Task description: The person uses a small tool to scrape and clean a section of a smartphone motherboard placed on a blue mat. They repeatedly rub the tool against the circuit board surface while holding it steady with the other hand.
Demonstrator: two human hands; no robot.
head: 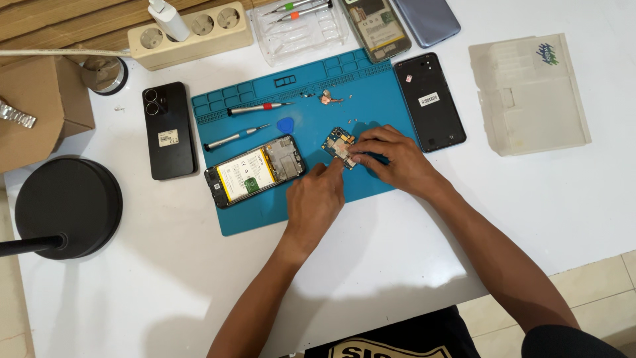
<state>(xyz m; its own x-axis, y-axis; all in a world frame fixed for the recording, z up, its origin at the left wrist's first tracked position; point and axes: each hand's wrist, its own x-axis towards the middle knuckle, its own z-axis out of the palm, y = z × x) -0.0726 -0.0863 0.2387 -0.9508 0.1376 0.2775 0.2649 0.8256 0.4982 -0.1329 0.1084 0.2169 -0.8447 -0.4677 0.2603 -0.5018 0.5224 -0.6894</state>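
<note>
Left hand: my left hand (315, 199) lies knuckles-up on the blue mat (265, 212), fingers curled in, the forefinger stretched out to touch the lower edge of the small circuit board (338, 144); whether it pinches anything I cannot tell.
Right hand: my right hand (391, 158) comes in from the right, fingertips (356, 154) pressed down onto the board's right side, fingers bent and close together, pinning rather than gripping it.
Circuit board: lies flat on the mat between my two hands, just right of the opened phone (255, 171).
Opened phone: back off, yellow-white battery showing, lying slantwise on the mat.
Tools: two screwdrivers (246, 123) lie on the mat's left part, with a blue pick (285, 124) near them.
Around the mat: a black phone (168, 130) lies face down to the left, a black back cover (429, 101) to the right, both on the white surface (165, 265).
Further off: a cloudy plastic box (530, 96) at far right, a power strip (192, 33) at the top.
</note>
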